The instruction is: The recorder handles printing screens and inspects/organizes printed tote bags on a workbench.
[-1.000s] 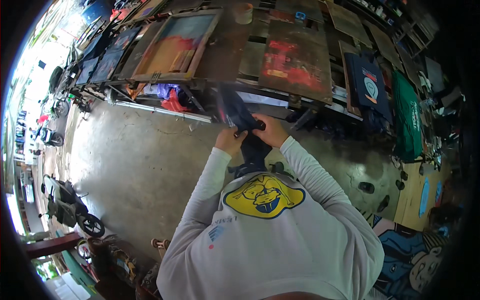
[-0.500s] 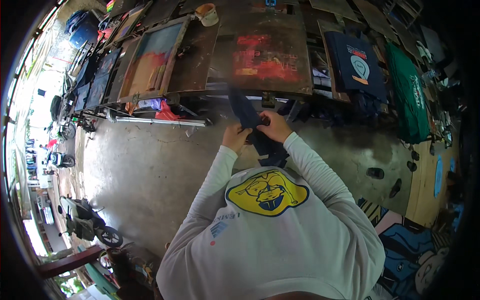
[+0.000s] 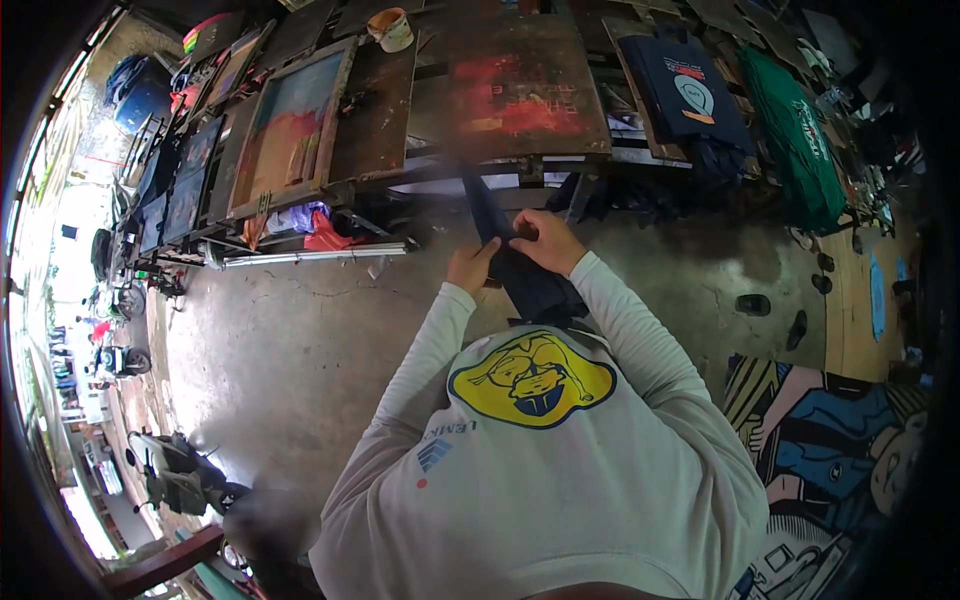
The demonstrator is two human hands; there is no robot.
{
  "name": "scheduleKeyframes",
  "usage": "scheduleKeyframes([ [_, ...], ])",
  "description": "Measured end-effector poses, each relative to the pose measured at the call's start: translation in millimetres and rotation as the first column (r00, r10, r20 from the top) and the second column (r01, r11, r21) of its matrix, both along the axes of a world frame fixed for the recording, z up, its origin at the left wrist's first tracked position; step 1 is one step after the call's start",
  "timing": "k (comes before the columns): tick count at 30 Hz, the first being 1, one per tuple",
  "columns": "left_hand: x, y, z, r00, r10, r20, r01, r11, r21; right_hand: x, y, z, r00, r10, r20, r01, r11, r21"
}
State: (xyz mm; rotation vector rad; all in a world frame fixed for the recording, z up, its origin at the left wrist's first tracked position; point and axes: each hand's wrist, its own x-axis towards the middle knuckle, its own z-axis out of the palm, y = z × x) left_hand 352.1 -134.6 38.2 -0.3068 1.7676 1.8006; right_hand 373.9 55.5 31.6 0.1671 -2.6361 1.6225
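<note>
In front of my chest I hold a long piece of dark navy cloth (image 3: 540,285), folded narrow. Its upper end reaches toward the table's near edge, and its lower part hangs by my shirt. My left hand (image 3: 472,266) is closed on the cloth's left edge, thumb on top. Along the right edge, my right hand (image 3: 550,243) grips it with thumb and curled fingers. Both hands are close together, with the cloth between them; some fingertips are hidden behind it.
Beyond the cloth stands a long work table with a red-stained board (image 3: 525,95), a wood-framed screen (image 3: 290,125) and a paint-smeared bucket (image 3: 391,30). Navy bags (image 3: 680,85) and green bags (image 3: 795,135) lie at the right. Sandals (image 3: 752,304) and a parked motorbike (image 3: 180,470) stand on the floor.
The cloth's lower part now spreads wider and flatter below my hands. My right hand has shifted slightly up along its edge. The whole view has tilted a little.
</note>
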Motion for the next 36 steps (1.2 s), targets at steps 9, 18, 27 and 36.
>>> scheduleKeyframes([
  [9, 55, -88, 5, 0.942, -0.26, -0.214, 0.195, 0.94, -0.281, 47, -96, 26, 0.969, -0.202, -0.146, 0.209, 0.977, 0.04],
  [18, 92, -129, -20, 0.902, -0.288, -0.322, 0.231, 0.951, -0.204, 96, -131, 12, 0.981, -0.192, -0.009, 0.192, 0.976, 0.102],
  [27, 130, -110, 3, 0.696, -0.437, -0.57, 0.28, 0.896, -0.345, 104, -117, -11, 0.935, -0.159, 0.317, 0.238, 0.944, -0.229],
  [36, 123, -96, -10, 0.627, -0.419, -0.656, 0.521, 0.852, -0.047, 117, -73, 18, 0.984, -0.138, 0.111, 0.144, 0.989, -0.045],
])
